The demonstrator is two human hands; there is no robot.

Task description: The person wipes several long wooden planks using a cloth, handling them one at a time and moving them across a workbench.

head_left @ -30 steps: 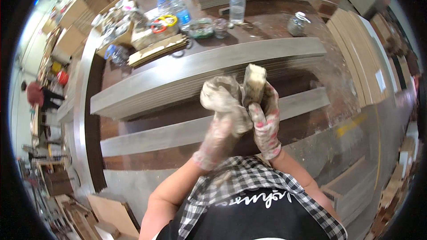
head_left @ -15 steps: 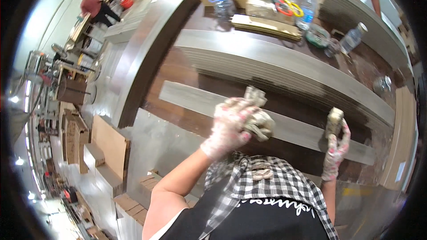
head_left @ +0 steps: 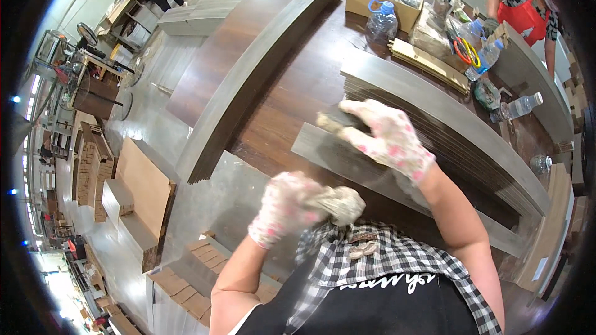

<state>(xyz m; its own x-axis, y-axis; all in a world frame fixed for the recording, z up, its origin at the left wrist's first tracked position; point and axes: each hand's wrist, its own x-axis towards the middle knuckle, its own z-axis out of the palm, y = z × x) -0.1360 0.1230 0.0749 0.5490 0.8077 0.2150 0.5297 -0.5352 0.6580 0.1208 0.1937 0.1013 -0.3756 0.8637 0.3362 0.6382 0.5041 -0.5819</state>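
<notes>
Both of my hands wear white gloves with pink spots. My left hand [head_left: 287,206], close to my body, is closed around a crumpled, pale, dirty rag [head_left: 340,205]. Above the left part of a long grey wood-grain plank [head_left: 313,142], my right hand [head_left: 394,136] grips a small dark object with a beige end [head_left: 328,123]; its exact kind is unclear. That plank lies on a dark brown tabletop [head_left: 273,121]. Beyond it, a stack of similar grey planks [head_left: 428,99] runs alongside.
Another long plank stack [head_left: 261,62] stands to the left. At the back are an open carton of containers [head_left: 397,3], a blue-capped bottle [head_left: 382,22], yellow-handled scissors [head_left: 467,53] and pale wooden strips [head_left: 428,65]. A co-worker in a red apron [head_left: 524,22] stands far right.
My right hand has swung left along the plank with the dark object. My left hand has drawn back toward my body with the rag. The view has turned.
</notes>
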